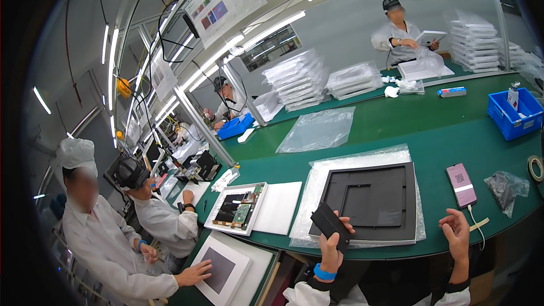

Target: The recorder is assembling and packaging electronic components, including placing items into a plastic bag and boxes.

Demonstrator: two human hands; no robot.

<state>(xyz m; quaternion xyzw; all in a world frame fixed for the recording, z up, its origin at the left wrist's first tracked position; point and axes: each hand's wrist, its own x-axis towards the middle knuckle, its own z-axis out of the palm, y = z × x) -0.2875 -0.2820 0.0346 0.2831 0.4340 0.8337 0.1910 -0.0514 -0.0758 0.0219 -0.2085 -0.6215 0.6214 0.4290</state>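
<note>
Left hand (330, 255) with fingers closed around dark flat block (328, 222), held over near-left corner of black recessed panel (391, 197) on green table (260, 161), right hand (456, 232) empty, fingers loosely curled, near pink phone (462, 186)

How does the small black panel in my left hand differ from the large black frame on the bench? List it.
Size: the small black panel is much smaller than the large black frame.
Pose: the panel is held tilted in the left hand; the frame lies on the bench.
Shape: the frame has a broad rectangular recess; the panel's visible face shows none.
Shared: both are black and roughly rectangular.
</note>
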